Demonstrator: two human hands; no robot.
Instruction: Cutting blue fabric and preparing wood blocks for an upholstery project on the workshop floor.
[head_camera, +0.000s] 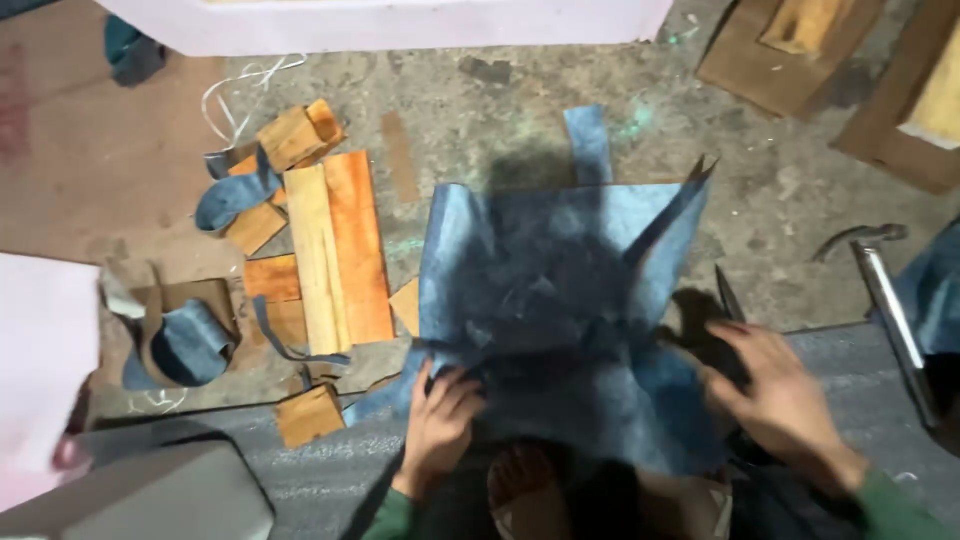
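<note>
A large sheet of blue-grey fabric (555, 300) lies spread on the concrete floor (480, 110) in the middle of the scene, its near edge drawn toward the person. The left hand (438, 420) presses down on the near left edge of the sheet, fingers spread flat on it. The right hand (775, 395) rests at the near right edge, closed around dark scissors (728, 300) whose blades point away from the person; how firmly it grips cannot be told through the blur. The two hands are well apart. To the left of the fabric lie orange wooden boards (340, 250) and small wood blocks (310, 415), with curled blue fabric scraps (195, 345) among them. A metal tool (890, 300) lies at the right, near the fabric.
</note>
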